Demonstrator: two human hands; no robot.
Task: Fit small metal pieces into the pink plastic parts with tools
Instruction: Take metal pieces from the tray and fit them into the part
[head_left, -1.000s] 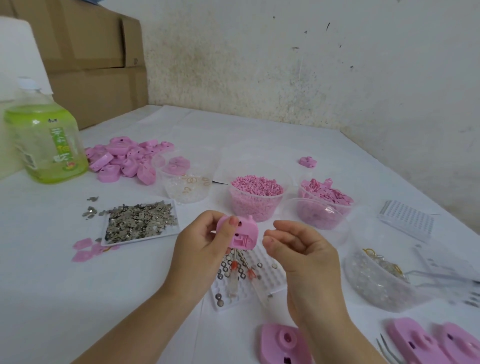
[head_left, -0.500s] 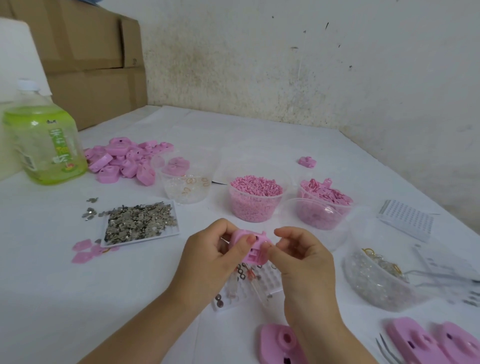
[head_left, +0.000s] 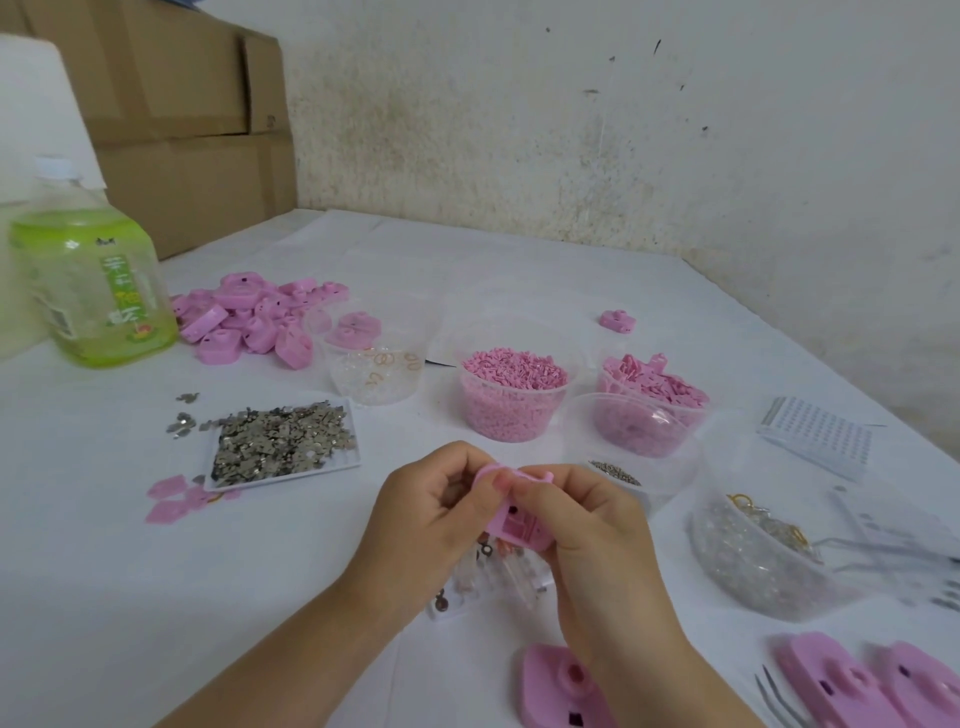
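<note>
One pink plastic part (head_left: 511, 525), pinched between both hands above the near middle of the table (head_left: 104, 571), slotted face toward the camera, top edge and both sides covered by fingers. Left hand (head_left: 421, 525) curled round its left side; right hand (head_left: 587, 540) gripping the right side, thumb over the top edge. Impossible to tell whether any metal piece or tool lies between the fingers. Directly beneath, mostly hidden, a white grid tray (head_left: 452, 597) with dark round bits and something clear, too blurred to name. Further left, a flat tray (head_left: 228, 486) heaped with metal pieces (head_left: 280, 439), a few strays beside it. Behind the hands, a tub of pink pellets (head_left: 511, 400), a tub of pink clips (head_left: 649, 405) and, partly behind the right hand, a small tub of metal bits (head_left: 618, 473). Far left, a heap of pink parts (head_left: 244, 322) beside a green bottle (head_left: 93, 291). At the bottom edge, cut off, pink moulds (head_left: 857, 686) and tweezers (head_left: 779, 701), tips only.
</note>
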